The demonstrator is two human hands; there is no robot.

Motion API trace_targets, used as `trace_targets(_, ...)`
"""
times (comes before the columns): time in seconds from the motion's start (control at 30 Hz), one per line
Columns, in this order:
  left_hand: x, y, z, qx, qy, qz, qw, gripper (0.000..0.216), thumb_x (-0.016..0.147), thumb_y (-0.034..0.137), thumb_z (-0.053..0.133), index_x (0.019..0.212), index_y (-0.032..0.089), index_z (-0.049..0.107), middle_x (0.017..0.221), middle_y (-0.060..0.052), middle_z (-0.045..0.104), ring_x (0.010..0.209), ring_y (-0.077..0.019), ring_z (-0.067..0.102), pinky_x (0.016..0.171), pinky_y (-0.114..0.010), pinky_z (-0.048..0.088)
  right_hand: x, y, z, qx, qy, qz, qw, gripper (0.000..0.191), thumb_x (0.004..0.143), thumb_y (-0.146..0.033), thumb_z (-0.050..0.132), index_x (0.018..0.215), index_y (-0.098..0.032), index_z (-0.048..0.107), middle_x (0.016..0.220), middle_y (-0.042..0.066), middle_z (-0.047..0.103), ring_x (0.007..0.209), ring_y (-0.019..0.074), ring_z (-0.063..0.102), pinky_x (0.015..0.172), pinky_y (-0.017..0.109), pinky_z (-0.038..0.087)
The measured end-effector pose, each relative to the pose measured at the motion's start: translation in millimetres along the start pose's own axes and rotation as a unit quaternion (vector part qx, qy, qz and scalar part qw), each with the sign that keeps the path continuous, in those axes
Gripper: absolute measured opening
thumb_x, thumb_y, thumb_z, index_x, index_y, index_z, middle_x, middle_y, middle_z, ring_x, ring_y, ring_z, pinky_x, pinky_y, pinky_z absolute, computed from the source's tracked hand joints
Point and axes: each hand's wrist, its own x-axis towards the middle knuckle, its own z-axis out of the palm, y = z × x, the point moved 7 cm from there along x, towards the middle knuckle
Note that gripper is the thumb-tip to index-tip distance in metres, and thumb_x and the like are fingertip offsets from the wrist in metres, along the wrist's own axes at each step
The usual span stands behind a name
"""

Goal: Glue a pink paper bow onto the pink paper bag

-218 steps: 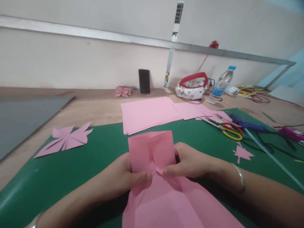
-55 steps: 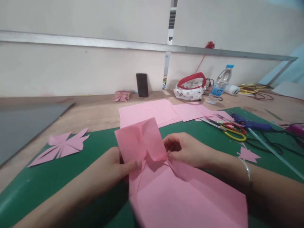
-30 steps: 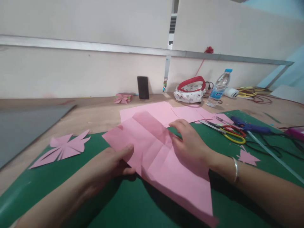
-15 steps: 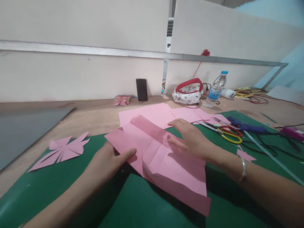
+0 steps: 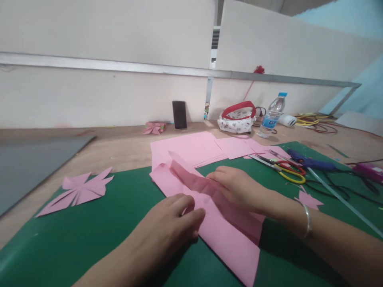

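A creased sheet of pink paper [image 5: 227,243] slants across the green cutting mat [image 5: 125,207], its near part lying flatter and its far flap raised and bent. My right hand [image 5: 236,187] is closed on that raised far flap, and a bangle circles the wrist. My left hand [image 5: 173,219] is at the near-left edge of the sheet, fingers bent and thumb lying over the paper. Some fingertips of both hands are hidden. Left of the sheet lies a cut pink paper flower [image 5: 80,189]. More pink sheets [image 5: 191,147] are stacked behind it.
On the right are scissors [image 5: 290,171], a blue glue gun [image 5: 311,159], a glue stick [image 5: 341,197], black cable and a small pink cutout [image 5: 309,199]. Farther back stand a phone [image 5: 179,114], a red-and-white pouch [image 5: 236,119] and a water bottle [image 5: 271,115]. A grey board [image 5: 36,167] lies left.
The sheet has gone from spread open to bent along a crease, its far side lifted. My left hand has moved right along the near edge; my right hand has closed on the far flap.
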Motion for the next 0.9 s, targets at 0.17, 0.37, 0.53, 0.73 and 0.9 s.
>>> trace_targets(0.17, 0.4, 10.4, 6.9, 0.027, -0.017, 0.005, 0.999, 0.033, 0.081, 0.025, 0.059, 0.114, 0.026, 0.056, 0.107, -0.007, 0.060, 0.093, -0.0255, 0.055, 0.077, -0.041, 0.049, -12.6, -29.0, 8.3, 0.008, -0.126, -0.106, 0.986, 0.027, 0.094, -0.029, 0.044, 0.085, -0.016, 0.066, 0.092, 0.008, 0.064, 0.085, 0.0198, 0.058, 0.077, 0.031, 0.044)
trace_targets(0.37, -7.4, 12.2, 9.3, 0.017, 0.032, -0.018, 0.999, 0.022, 0.085, 0.010, 0.042, 0.089, 0.017, 0.063, 0.083, -0.005, 0.065, 0.073, -0.0213, 0.060, 0.063, -0.036, 0.052, -29.7, -43.2, 25.7, 0.013, -0.157, -0.161, 0.974, 0.064, 0.089, -0.048, 0.052, 0.138, -0.008, 0.042, 0.144, 0.021, 0.039, 0.135, 0.0306, 0.032, 0.111, 0.045, 0.024)
trace_targets(0.53, -11.6, -8.6, 1.7, 0.063, 0.118, -0.044, 0.990, 0.045, 0.092, 0.032, 0.042, 0.128, 0.008, 0.051, 0.133, -0.019, 0.055, 0.121, -0.0317, 0.052, 0.096, -0.048, 0.048, -25.8, -60.1, 36.7, 0.048, -0.153, -0.293, 0.942, 0.055, 0.086, -0.033, 0.062, 0.132, -0.008, 0.048, 0.137, 0.018, 0.050, 0.138, 0.0239, 0.029, 0.117, 0.039, 0.012)
trace_targets(0.73, -9.0, -30.3, 26.2, 0.040, -0.056, -0.125, 0.990, 0.072, 0.091, 0.061, 0.026, 0.145, 0.014, 0.025, 0.152, -0.015, 0.018, 0.140, -0.0332, 0.020, 0.109, -0.060, 0.026, -15.1, -53.3, 12.9, 0.161, -0.108, -0.260, 0.946, 0.025, 0.086, -0.023, 0.061, 0.111, -0.018, 0.065, 0.121, 0.009, 0.064, 0.118, 0.0178, 0.054, 0.102, 0.031, 0.039)
trace_targets(0.9, -4.2, -23.3, 25.1, 0.016, -0.072, -0.131, 0.989, 0.073, 0.090, 0.060, 0.028, 0.145, 0.012, 0.025, 0.151, -0.017, 0.011, 0.141, -0.0339, 0.009, 0.111, -0.063, 0.015, 32.8, -6.7, -29.0, 0.173, 0.027, -0.023, 0.984, 0.019, 0.080, -0.025, 0.065, 0.098, -0.018, 0.069, 0.102, 0.004, 0.070, 0.095, 0.0190, 0.064, 0.086, 0.031, 0.048)
